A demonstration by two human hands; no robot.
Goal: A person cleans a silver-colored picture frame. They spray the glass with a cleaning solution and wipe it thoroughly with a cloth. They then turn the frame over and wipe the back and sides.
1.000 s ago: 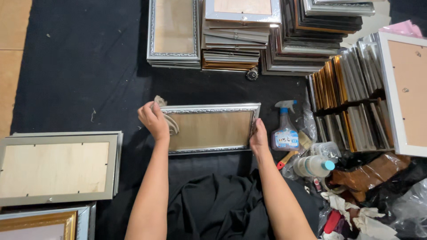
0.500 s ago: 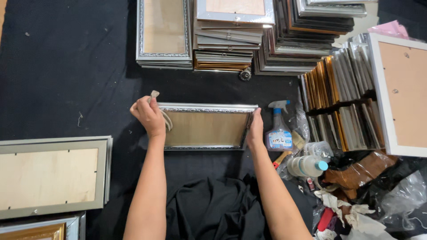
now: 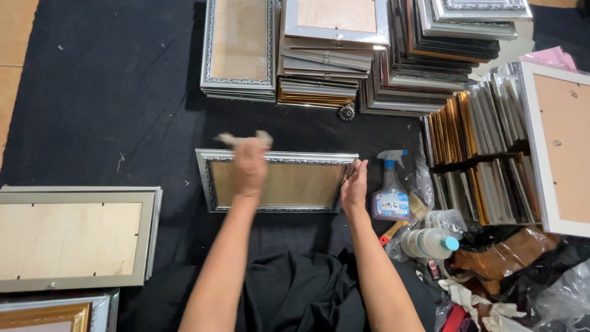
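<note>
Left hand [image 3: 250, 165] closed in a grip on a pale cloth [image 3: 244, 139], ends poking out both sides, blurred over the top edge of the silver frame [image 3: 276, 182]. Right hand [image 3: 354, 187] flat, fingers together and extended, pressed against the frame's right end, pinching nothing. Frame lying back-up on the black floor covering [image 3: 104, 104], directly ahead of the knees. Wiping judged under way: cloth at the upper rail, nothing to tell which parts are already cleaned. Both forearms stretched forward, left wrist raised slightly, right wrist low. Spray bottle [image 3: 389, 190] just beside the right hand, a white bottle with blue cap [image 3: 430, 241] near it. Stacks of frames [image 3: 332, 55] beyond, upright frames [image 3: 479, 154] to the right, a large frame [image 3: 74, 237] to the left.
</note>
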